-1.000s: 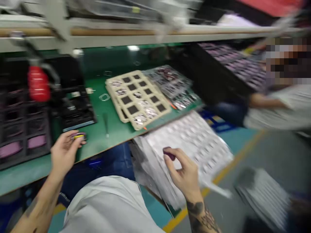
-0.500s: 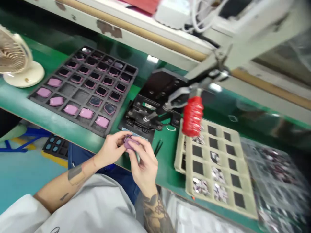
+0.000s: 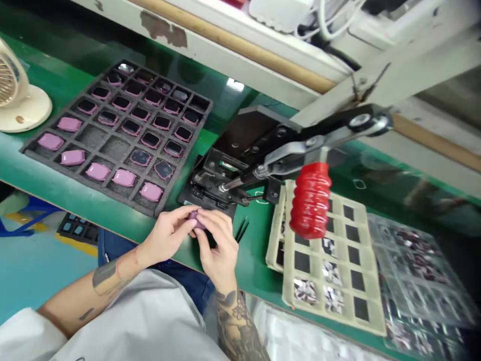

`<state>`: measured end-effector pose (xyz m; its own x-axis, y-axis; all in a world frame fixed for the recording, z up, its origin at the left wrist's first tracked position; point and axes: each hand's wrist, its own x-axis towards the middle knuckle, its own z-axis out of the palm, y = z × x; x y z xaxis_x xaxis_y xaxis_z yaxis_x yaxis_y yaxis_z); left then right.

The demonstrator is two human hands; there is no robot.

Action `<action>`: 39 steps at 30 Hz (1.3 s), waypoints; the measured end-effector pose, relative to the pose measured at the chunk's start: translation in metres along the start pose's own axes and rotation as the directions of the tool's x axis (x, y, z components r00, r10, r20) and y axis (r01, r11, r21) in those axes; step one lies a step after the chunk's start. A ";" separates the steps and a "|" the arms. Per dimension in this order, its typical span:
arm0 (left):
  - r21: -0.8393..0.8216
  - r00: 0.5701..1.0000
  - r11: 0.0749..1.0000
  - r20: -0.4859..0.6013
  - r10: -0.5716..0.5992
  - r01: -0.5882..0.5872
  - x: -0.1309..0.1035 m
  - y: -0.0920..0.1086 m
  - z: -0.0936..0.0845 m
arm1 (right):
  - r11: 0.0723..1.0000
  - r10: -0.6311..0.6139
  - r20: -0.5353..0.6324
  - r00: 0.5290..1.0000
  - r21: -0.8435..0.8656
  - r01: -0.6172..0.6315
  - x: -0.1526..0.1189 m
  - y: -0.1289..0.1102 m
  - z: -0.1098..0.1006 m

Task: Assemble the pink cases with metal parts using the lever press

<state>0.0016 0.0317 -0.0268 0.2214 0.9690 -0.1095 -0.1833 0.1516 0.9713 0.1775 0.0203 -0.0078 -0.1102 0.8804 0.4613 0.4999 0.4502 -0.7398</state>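
In the head view, a small purple watch case (image 3: pixel 196 218) is pinched between my two hands above the front edge of the green bench. The thumb and fingers of my left hand (image 3: pixel 168 236) grip its left side. My right hand (image 3: pixel 218 244) has its fingers curled over the right side, so most of the case is hidden. Just beyond my hands stands a black toggle press (image 3: pixel 220 183) with a red ribbed handle (image 3: pixel 311 203). To the left lies a dark foam tray (image 3: pixel 94 138) holding several pink-purple watch cases, some pink side up, others showing dark faces.
Black tweezers (image 3: pixel 242 229) lie right of my right hand. Stacked cream divided trays (image 3: pixel 370 260) hold small shiny parts, with clear plastic trays (image 3: pixel 447 296) further right. A cream fan (image 3: pixel 32 108) stands far left. A shelf beam (image 3: pixel 240 47) crosses behind the press.
The view has shifted slightly, bringing the press nearer and larger. My fingers have closed further over the watch case, and less of it shows.
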 end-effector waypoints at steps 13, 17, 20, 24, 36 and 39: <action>0.095 0.998 0.994 0.050 0.045 -0.050 -0.004 0.011 -0.003 | 0.987 0.116 -0.054 0.992 0.122 -0.108 -0.002 0.001 -0.007; 0.227 0.989 0.963 0.041 0.139 -0.144 -0.007 0.014 -0.002 | 0.982 0.120 -0.032 0.992 0.151 -0.114 -0.005 -0.001 -0.008; 0.222 0.987 0.963 -0.007 0.160 -0.155 -0.007 0.015 0.000 | 0.980 0.113 -0.046 0.993 0.168 -0.104 -0.003 -0.002 -0.005; 0.172 0.987 0.972 0.004 0.162 -0.160 -0.007 0.013 0.000 | 0.986 0.074 -0.070 0.995 0.156 -0.062 -0.004 -0.003 0.004; 0.018 0.997 0.997 -0.020 0.075 -0.075 0.000 -0.005 0.002 | 0.867 -0.484 -0.400 0.779 -0.339 0.365 0.092 -0.040 -0.064; 0.051 1.000 0.998 0.017 0.022 -0.023 0.001 -0.007 0.000 | 0.783 -0.607 -0.234 0.760 -0.340 0.521 0.140 -0.042 -0.065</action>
<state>0.0033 0.0311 -0.0340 0.2335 0.9687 -0.0848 -0.1389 0.1195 0.9831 0.1975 0.1146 0.1195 -0.1861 0.3607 0.9139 0.6264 0.7602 -0.1725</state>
